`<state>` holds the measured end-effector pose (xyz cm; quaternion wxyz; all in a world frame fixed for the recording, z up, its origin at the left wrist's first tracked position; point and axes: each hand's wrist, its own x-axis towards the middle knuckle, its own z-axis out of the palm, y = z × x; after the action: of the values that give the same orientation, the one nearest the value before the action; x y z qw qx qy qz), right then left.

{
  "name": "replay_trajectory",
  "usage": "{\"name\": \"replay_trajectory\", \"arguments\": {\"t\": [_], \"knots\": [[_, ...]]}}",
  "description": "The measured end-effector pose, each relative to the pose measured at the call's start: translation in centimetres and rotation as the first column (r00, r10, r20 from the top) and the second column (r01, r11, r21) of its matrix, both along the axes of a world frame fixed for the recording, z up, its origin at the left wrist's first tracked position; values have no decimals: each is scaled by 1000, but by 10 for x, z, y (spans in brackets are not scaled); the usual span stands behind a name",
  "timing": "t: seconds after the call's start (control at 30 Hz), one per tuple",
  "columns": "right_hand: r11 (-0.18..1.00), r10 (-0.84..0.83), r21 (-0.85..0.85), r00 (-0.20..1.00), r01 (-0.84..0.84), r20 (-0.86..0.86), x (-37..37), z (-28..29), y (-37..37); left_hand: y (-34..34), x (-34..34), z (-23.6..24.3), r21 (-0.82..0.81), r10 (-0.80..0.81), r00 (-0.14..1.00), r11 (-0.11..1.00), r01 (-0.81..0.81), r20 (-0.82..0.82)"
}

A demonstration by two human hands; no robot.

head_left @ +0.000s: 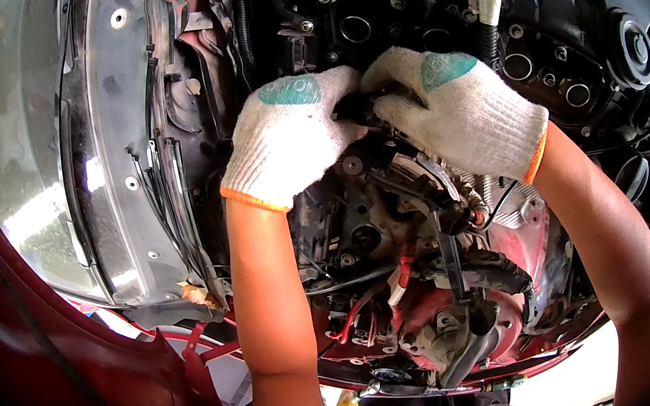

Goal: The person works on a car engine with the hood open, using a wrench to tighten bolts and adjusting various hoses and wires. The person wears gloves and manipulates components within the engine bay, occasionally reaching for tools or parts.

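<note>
- Black part [358, 107] lies between both grips, beside the thumbs.
- Left hand [292, 127], right hand [459, 109]: fingers curled inward, partly hidden; cannot tell how firmly either holds it.

1. Black vignetting rings the fisheye frame, and long edges bow visibly toward its rim.
2. Bright light at centre makes the left hand [288, 132] in a white knit glove and the similarly gloved right hand [464, 113] stand out; the gap between them is too dark to read.
3. White glare streaks the curved grey windshield glass [16, 158], left.
4. Pale ground [577, 371], lower right, is overexposed.
5. Shadow dulls the black moulded engine cover [429, 4], upper right.
6. The glossy dark-red body panel [134, 369], lower left, fades into blackness.
</note>
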<state>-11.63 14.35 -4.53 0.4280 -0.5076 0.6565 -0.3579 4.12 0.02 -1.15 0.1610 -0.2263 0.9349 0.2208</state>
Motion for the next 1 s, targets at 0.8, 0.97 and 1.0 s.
{"name": "replay_trajectory", "arguments": {"t": [0.8,0.97,1.0], "knots": [[988,48,152,974,-14,-222,14,-3,1,-3,5,-10,-70,-109,987,992,102,-115],[999,50,12,947,-48,-319,16,-15,4,-3,2,-7,-32,-83,995,996,81,-55],[997,41,-54,939,-63,-341,17,-20,5,-3,2,-7,-20,-73,996,997,72,-50]]}}
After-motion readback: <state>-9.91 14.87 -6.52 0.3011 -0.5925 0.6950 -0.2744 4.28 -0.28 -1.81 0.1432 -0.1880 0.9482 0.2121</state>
